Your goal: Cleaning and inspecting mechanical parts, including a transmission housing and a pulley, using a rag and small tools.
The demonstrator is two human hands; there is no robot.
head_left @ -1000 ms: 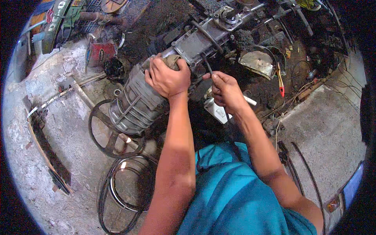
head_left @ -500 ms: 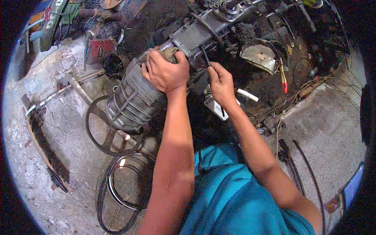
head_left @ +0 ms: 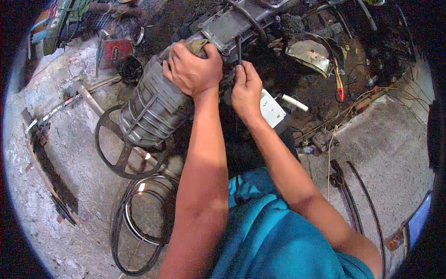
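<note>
Hands have crept toward twelve o'clock along the grey gearbox housing (head_left: 158, 104): left hand (head_left: 193, 69) now clamps a rag on top, right hand (head_left: 246, 90) pinches a dark tool (head_left: 239, 49) beside it.

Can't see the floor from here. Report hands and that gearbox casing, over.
Left hand pressing a rag on the grey ribbed casing. Right hand gripping a thin dark tool at its side. Pulley wheel beside the casing's end.
</note>
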